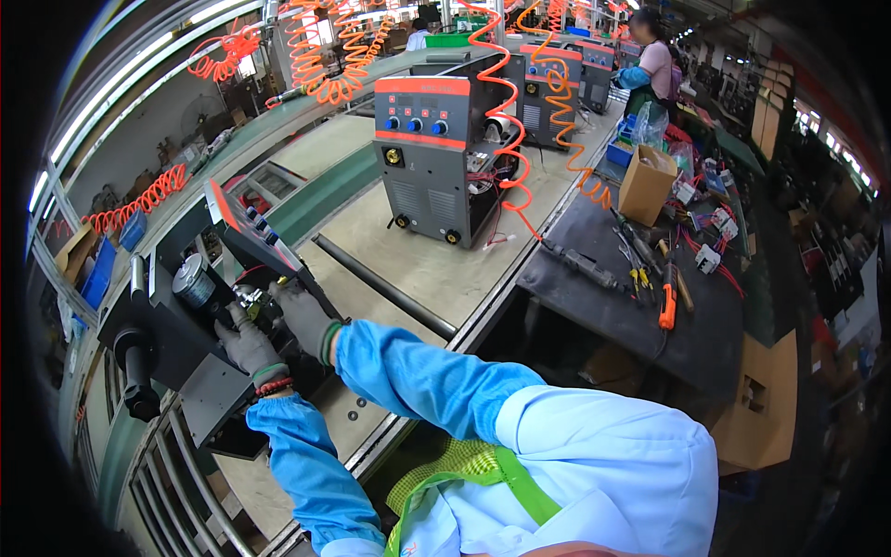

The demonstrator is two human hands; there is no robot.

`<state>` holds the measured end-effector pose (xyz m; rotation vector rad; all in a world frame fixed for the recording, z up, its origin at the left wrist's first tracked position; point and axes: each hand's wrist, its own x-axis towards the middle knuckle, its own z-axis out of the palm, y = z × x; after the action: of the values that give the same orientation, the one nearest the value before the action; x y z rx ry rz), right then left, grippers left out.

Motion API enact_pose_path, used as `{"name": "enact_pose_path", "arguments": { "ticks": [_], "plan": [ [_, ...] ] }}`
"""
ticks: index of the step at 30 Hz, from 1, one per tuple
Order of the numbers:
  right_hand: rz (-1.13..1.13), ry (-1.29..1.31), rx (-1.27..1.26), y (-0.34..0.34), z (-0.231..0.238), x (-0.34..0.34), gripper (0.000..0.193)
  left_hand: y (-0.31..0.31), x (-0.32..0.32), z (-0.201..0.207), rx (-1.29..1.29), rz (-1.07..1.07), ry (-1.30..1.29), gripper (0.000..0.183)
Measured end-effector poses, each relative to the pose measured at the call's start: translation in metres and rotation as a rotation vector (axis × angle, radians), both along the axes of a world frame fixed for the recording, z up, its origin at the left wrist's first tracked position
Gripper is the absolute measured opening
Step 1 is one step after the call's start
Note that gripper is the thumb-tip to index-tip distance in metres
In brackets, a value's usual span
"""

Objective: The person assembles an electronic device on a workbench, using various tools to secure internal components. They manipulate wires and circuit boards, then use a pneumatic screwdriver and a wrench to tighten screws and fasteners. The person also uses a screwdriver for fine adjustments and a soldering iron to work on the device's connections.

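An opened dark grey welding machine (176,348) with a red-edged control panel (255,232) sits on the line at the left. Inside it are a silver round motor (193,281) and a small metal mechanism (249,299). My left hand (249,345), in a grey glove, has its fingers up against this mechanism from the near side. Just right of it, my gloved right hand (303,316) reaches in behind the panel with bent fingers. Both hands look closed around small parts, but the fingertips and what they pinch are hidden.
Another welding machine (422,162) stands upright farther along the line, its side open. A dark bar (385,286) lies between the two. On the right-hand bench are an orange-handled tool (668,297), a power screwdriver (583,265), a cardboard box (647,184) and wired connectors. Orange coiled hoses (509,121) hang overhead.
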<state>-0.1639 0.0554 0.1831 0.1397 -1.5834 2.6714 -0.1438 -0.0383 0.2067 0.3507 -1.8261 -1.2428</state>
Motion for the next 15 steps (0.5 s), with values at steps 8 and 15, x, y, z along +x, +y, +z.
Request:
{"name": "enact_pose_path", "arguments": {
  "ticks": [8, 15],
  "plan": [
    [-0.450, 0.067, 0.477, -0.027, -0.017, -0.056, 0.050, 0.002, 0.007, 0.010, -0.013, -0.085, 0.047, 0.059],
    [-0.462, 0.350, 1.403, -0.031, -0.032, -0.043, 0.036, -0.009, 0.008, 0.001, -0.125, -0.038, 0.058, 0.061]
  ]
}}
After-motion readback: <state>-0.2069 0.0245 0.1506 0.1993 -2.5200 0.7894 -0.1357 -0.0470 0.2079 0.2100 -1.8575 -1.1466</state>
